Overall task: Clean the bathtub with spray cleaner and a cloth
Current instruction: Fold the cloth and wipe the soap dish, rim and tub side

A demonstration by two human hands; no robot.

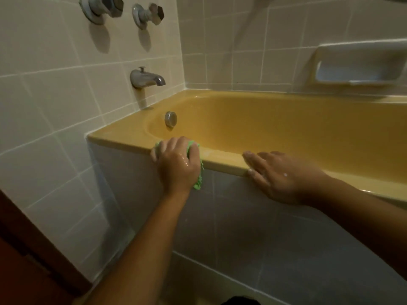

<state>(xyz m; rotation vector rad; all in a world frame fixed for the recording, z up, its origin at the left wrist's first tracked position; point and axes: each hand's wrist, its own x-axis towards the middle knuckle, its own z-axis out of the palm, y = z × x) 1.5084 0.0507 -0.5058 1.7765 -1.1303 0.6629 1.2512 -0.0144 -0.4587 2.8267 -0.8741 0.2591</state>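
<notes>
Taps [123,9] at 11 o'clock, spout [147,79] under them. My left hand [176,164] is curled tight over the green cloth [198,182] and presses it on the bathtub [123,137] front rim, I'd say to scrub that edge. At its 3 o'clock my right hand [284,175] lies flat on the rim, fingers straight, holding nothing, probably bracing; no spray bottle in view.

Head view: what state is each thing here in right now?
left hand: grips the green cloth, skin wet.
green cloth: bunched on the rim, end hanging over.
right hand: open, resting on the rim.
bathtub: rim shiny-wet beside the cloth.
spout: no water running.
</notes>
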